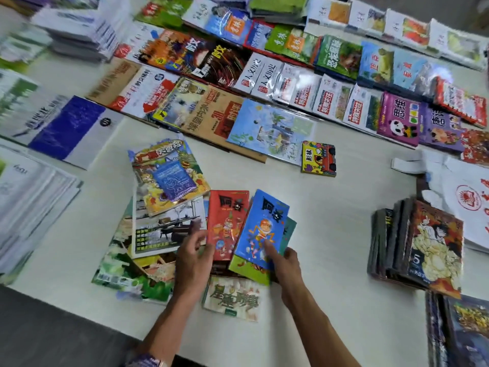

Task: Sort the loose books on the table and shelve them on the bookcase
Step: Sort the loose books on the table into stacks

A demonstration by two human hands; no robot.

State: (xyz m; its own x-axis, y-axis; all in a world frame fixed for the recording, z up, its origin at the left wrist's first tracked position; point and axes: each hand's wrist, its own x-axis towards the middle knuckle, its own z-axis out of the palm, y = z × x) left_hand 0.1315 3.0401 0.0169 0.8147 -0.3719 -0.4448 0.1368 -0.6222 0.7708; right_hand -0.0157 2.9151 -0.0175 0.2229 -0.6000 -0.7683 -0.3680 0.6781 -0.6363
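Observation:
A loose heap of books lies on the white table (330, 221) in front of me. A blue comic book (260, 223) rests tilted on top of a green one, and my right hand (284, 263) grips its lower right corner. Beside it lies a red comic book (226, 221). My left hand (194, 256) hovers with fingers spread at the red book's lower left edge, over a magazine (164, 229) showing a piano. A yellow cartoon book (166, 173) lies on top further back. A pale book with green characters (232, 298) sits nearest me, between my forearms.
Rows of books and magazines (291, 83) cover the far half of the table. White stacks (29, 202) stand at the left. A stack of dark manga volumes (423, 247) sits at the right, with a white bag (465, 197) behind. A small yellow board book (318, 158) lies alone.

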